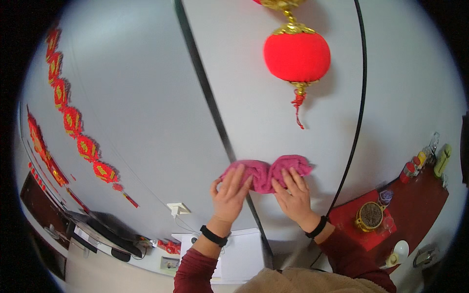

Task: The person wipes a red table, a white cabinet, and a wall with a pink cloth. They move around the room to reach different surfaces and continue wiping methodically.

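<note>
A bunched pink cloth (262,177) lies against the pale wall, across the lower part of a dark strip (210,91). My left hand (230,196) holds the cloth's left part, fingers laid over it. On its right part, my right hand (293,197) has its fingers spread over the folds and holds it too. The palms and the cloth's underside are hidden. Above the cloth hangs a red lantern ornament (297,56) with gold trim and a red tassel.
A black cable (361,91) runs down the wall on the right. Beyond it, a dark red tabletop (414,205) bears a gold two-handled pot (370,216) and bottles. At lower left are a wall socket with a plug (178,208), a white cabinet (242,252) and a television (102,232).
</note>
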{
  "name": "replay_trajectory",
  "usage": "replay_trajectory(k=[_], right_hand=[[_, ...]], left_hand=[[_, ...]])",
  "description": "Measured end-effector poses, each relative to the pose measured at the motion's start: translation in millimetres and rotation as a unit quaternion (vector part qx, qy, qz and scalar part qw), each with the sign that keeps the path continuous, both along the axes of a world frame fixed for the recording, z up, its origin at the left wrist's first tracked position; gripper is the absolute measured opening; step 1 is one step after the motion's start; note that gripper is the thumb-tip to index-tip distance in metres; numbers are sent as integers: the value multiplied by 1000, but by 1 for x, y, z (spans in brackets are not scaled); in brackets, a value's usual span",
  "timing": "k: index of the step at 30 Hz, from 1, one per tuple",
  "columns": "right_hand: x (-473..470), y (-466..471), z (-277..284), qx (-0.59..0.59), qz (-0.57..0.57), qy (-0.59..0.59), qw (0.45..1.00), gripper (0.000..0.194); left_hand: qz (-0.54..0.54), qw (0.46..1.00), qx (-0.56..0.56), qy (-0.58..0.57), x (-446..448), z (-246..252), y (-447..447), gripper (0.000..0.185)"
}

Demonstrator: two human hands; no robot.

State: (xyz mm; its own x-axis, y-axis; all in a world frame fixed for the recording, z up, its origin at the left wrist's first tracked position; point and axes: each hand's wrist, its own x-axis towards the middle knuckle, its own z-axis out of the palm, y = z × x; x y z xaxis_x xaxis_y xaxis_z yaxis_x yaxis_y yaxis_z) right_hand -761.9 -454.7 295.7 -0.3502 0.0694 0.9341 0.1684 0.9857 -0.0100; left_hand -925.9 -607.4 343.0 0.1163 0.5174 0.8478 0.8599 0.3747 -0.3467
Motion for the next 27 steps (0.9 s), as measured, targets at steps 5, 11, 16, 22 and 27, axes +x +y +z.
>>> replay_trajectory(k=[5, 11, 16, 22, 27], right_hand=[[-43, -17, 75, 101, 5, 4, 995, 42], [-94, -36, 216, 150, -38, 141, 978, 47], [-117, -42, 236, 153, -91, 187, 966, 47], [-110, -30, 151, 124, -81, 135, 980, 46], [-97, -33, 43, 104, -74, 68, 989, 42]], left_hand=[[-73, 987, 143, 0, -47, 57, -17, 36], [-167, 950, 258, -48, -81, 203, -4, 44], [-483, 789, 171, -338, -73, 236, 38, 47], [-449, 826, 187, -283, -66, 136, 43, 49], [-403, 844, 147, -321, -60, 31, 27, 52]])
